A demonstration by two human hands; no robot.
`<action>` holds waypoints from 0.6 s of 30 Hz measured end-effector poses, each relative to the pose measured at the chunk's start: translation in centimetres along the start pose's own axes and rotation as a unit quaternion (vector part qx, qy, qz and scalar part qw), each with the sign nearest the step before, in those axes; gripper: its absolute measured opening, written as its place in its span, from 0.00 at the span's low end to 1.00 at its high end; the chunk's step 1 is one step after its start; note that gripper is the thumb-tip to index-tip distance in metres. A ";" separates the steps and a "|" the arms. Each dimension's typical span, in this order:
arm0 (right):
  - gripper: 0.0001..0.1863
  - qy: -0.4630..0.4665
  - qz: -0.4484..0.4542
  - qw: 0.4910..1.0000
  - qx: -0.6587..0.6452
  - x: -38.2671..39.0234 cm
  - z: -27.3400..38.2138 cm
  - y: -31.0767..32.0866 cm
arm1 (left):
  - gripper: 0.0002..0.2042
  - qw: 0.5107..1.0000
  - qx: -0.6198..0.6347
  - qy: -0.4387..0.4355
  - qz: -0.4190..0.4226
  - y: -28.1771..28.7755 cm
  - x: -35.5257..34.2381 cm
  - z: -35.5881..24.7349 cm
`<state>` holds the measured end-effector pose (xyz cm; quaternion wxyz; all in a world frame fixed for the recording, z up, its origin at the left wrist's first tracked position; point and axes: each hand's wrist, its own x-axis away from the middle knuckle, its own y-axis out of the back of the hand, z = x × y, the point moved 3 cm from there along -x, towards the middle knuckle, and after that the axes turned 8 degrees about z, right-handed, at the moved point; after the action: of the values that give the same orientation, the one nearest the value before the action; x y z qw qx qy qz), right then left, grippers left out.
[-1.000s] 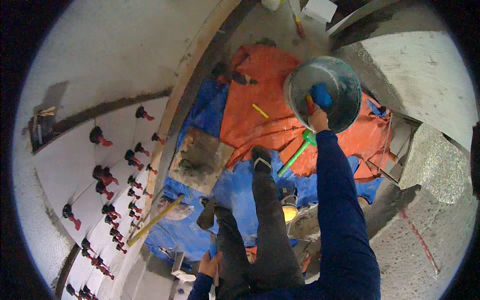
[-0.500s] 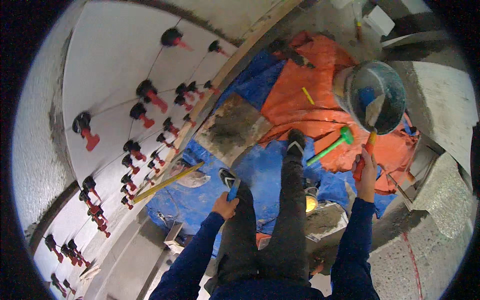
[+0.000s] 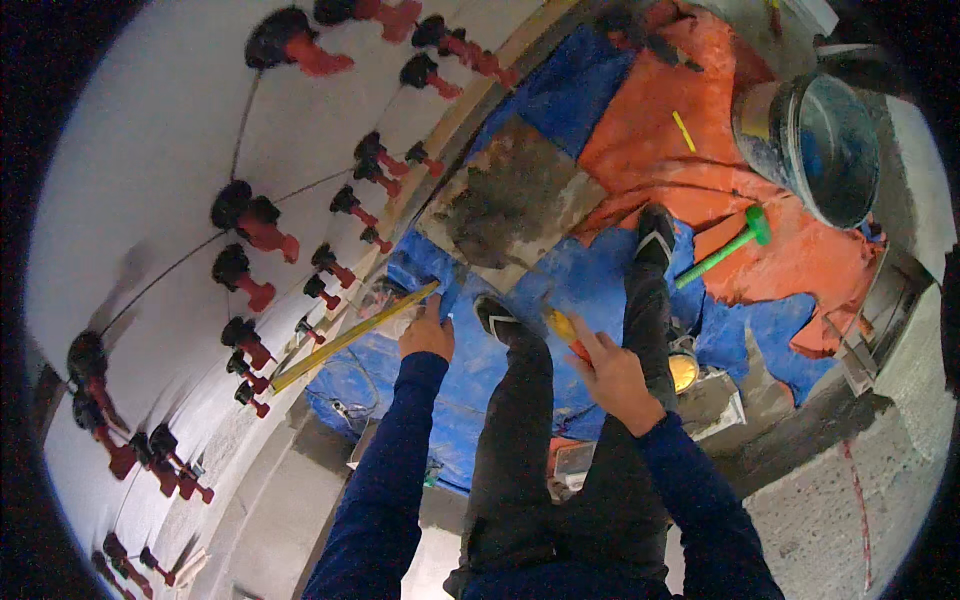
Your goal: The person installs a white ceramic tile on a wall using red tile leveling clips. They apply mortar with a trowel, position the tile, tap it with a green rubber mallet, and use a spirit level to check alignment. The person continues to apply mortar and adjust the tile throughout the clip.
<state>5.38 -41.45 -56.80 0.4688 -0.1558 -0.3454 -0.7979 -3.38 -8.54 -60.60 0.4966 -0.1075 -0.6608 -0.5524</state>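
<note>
My left hand is closed round a blue-handled tool, whose working end I cannot make out. It is beside the upper end of a yellow bar. In my right hand is a trowel with an orange-and-yellow handle; its blade is blurred against the blue sheet. Both hands are over the floor in front of my legs, the right one near my left knee. The bucket stands tilted in view at the far right, with dark grey walls and something blue inside.
On the left, large pale tiles carry several red-and-black levelling clips. Blue sheeting and orange sheeting cover the floor. A mortar-stained board, a green mallet and a lit lamp lie around my feet.
My right hand has brought the trowel from the bucket leftward, toward my left hand. My left hand has moved slightly left and up, still gripping its tool. The view has shifted toward the tiles.
</note>
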 end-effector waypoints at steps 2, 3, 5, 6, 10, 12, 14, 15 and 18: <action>0.34 -0.016 0.032 0.999 0.031 -0.7 0.2 -2.0 | 0.28 0.999 0.029 -0.025 -0.024 -0.6 -0.5 0.9; 0.33 -0.012 0.032 0.998 0.049 -1.2 0.0 -2.8 | 0.28 0.999 0.038 -0.019 -0.013 -1.2 -0.7 1.4; 0.32 -0.009 0.042 0.998 0.052 -2.7 -0.8 -4.6 | 0.30 0.998 0.055 0.024 0.020 -2.6 -0.9 2.4; 0.31 0.001 0.040 0.998 0.054 -3.8 -1.4 -5.5 | 0.30 0.998 0.056 0.026 0.002 -3.0 -1.0 2.8; 0.30 -0.025 0.039 0.991 0.123 -11.1 -4.7 -8.9 | 0.31 0.997 0.075 0.037 -0.001 -5.9 -0.5 5.2; 0.30 -0.105 0.098 0.981 0.131 -14.3 -7.1 -9.3 | 0.31 0.996 0.079 0.003 -0.033 -7.1 -0.5 6.2; 0.28 -0.084 0.070 0.988 0.111 -14.4 -8.0 -8.7 | 0.32 0.992 0.070 -0.043 -0.094 -7.9 -1.1 6.7; 0.27 -0.067 0.047 0.993 0.091 -13.8 -8.0 -8.4 | 0.30 0.981 0.190 -0.013 -0.035 -8.6 -1.7 7.2; 0.27 -0.082 0.040 0.993 0.077 -9.8 -6.6 -8.5 | 0.24 0.830 0.517 0.105 0.183 -10.2 -2.9 7.3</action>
<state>3.64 -37.03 -70.52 0.4809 -0.1975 -0.4362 -0.7345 -12.93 -5.02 -68.48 0.6385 0.1044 -0.7616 -0.0371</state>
